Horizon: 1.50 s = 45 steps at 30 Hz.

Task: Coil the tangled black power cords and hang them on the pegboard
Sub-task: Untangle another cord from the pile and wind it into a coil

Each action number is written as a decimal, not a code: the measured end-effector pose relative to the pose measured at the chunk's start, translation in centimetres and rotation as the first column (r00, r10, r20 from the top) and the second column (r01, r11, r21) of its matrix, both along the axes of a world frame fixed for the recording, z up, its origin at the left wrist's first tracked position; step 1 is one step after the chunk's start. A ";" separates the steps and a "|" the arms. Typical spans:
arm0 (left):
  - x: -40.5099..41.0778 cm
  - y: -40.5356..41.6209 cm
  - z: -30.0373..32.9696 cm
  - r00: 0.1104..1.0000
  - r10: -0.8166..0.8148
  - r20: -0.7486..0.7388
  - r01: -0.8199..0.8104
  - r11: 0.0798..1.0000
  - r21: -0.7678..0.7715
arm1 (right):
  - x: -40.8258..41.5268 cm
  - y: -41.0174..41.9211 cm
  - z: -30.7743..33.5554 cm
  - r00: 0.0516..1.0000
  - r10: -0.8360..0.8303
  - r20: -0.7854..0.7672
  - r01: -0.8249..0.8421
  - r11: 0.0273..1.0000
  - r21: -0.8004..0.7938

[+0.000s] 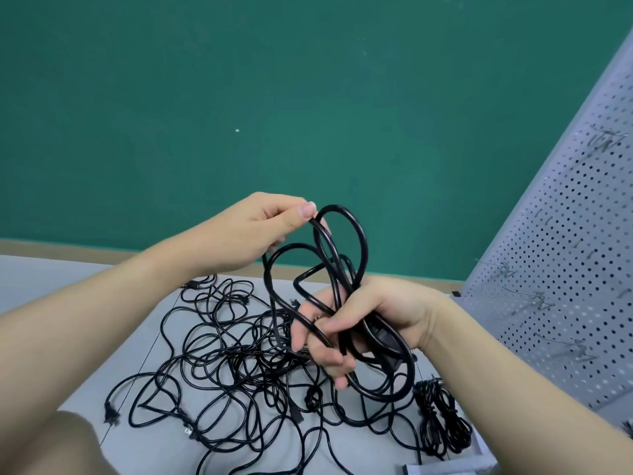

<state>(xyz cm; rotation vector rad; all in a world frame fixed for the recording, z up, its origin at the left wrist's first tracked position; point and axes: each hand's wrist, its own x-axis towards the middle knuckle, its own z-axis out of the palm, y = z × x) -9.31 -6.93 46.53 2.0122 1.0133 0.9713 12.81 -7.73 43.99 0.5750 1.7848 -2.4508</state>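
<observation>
Head view showed a black power cord (pixel 337 269) held in loose loops above a grey surface (pixel 51 289). It looked light, springy and smooth, best held where the loops crossed. Right hand (pixel 356 327) curled tightly around the gathered loops; left hand (pixel 253 231) pinched the top loop. Below lay a tangled pile of cords (pixel 226 365); a white pegboard (pixel 565 269) with hooks stood right.
</observation>
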 end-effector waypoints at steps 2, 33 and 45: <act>0.1 -0.1 -0.1 1.000 0.006 -0.001 -0.006 1.000 -0.018 | 0.2 0.1 0.2 0.997 -0.071 -0.018 0.071 0.997 0.010; 1.4 0.1 -1.1 0.950 0.268 0.159 -0.244 0.958 -0.151 | -0.6 0.0 0.1 0.898 -0.436 -0.049 0.439 0.894 0.089; 1.6 -0.5 -1.2 0.989 0.147 -0.037 -0.146 0.989 0.023 | -1.9 -2.2 -0.4 0.981 -0.188 -0.039 0.192 0.959 0.209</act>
